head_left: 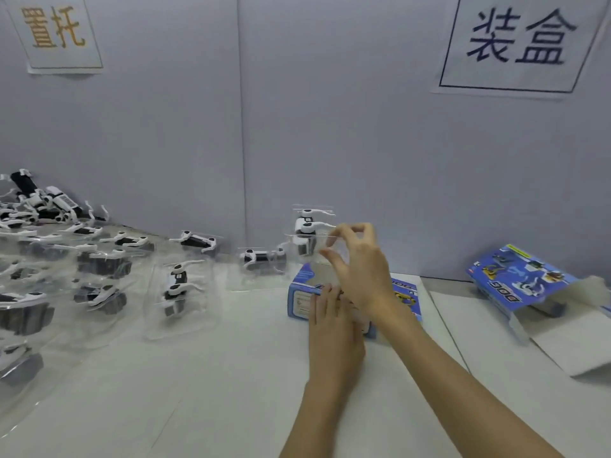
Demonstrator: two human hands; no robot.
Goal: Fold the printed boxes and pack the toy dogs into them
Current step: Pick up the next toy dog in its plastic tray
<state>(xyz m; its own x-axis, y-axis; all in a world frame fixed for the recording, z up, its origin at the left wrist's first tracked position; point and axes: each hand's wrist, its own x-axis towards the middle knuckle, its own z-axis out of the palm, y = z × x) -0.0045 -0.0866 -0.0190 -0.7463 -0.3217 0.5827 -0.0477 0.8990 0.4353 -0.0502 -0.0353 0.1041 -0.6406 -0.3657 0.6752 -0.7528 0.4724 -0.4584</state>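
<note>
Your right hand (355, 259) pinches the edge of a clear plastic tray holding a toy dog (309, 234), thumb and fingers curled onto it, and holds it upright just above the open blue printed box (299, 300). Your left hand (334, 320) lies against the box's near side, steadying it; motion blur keeps me from telling whether its grip is curled on the card or simply laid flat. You appear to be mid-pack on this box: it looks folded into shape, but the dog is not yet inside and the flaps are not closed. Plenty is left, judging by the desk (215, 375): more dogs in trays (178, 289) lie spread to the left, with a loose heap of dogs (36, 203) in the far corner, and another printed box (525, 279) sits half-opened on flat white card to the right. The trays are thin, glossy and see-through, likely flexible; the dogs are hard black-and-white plastic with thin legs; the boxes are smooth printed cardboard, white inside.
</note>
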